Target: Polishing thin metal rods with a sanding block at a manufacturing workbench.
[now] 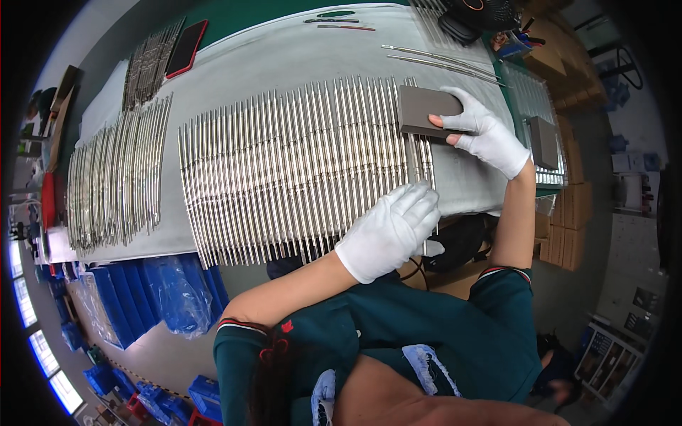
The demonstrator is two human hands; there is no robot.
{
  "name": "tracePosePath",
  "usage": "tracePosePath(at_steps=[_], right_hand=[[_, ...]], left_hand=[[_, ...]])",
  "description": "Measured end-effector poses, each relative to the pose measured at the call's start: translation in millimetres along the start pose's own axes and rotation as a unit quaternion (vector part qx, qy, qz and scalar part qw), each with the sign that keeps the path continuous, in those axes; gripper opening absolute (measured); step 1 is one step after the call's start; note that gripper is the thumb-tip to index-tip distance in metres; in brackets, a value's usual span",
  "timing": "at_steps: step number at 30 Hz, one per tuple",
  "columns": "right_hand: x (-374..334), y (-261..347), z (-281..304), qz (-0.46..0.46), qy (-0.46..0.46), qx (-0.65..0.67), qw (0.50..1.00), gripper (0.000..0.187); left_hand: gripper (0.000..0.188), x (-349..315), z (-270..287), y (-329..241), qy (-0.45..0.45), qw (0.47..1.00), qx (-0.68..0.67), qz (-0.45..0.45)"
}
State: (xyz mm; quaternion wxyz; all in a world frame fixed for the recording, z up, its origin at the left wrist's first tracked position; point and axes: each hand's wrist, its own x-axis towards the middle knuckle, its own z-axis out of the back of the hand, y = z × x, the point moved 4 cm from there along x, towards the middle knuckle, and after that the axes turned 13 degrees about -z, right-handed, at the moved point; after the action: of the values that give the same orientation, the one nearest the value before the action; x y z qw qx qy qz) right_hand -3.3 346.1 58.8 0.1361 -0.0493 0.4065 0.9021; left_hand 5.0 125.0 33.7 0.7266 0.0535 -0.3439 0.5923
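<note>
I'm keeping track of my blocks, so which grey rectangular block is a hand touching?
The grey rectangular block in the white-gloved right hand; the other grey block, farther right, has no hand on it.

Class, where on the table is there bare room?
Bare cloth lies between the phone and loose rods, above the long rod row; a narrower strip separates row and left rod bundle. Crowded: the row's right end, with left hand, right hand and grey block.
</note>
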Motion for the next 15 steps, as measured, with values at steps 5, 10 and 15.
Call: tracePosePath(at_steps=[5, 10, 15], right_hand=[[15, 21, -15, 0.072, -0.086, -0.084, 0.990, 0.055], [54, 13, -1, 0.056, -0.107, 0.255, 0.959, 0.066], [108, 19, -25, 0.029, 0.010, 0.212, 0.977, 0.070]], left_hand=[[0.053, 0, -1, 0, 0.014, 1.000, 0.004, 0.017], [0.049, 1, -12, -6, 0.054, 0.998, 0.012, 0.037], [0.060, -1, -22, -5, 0.146, 0.985, 0.075, 0.046]])
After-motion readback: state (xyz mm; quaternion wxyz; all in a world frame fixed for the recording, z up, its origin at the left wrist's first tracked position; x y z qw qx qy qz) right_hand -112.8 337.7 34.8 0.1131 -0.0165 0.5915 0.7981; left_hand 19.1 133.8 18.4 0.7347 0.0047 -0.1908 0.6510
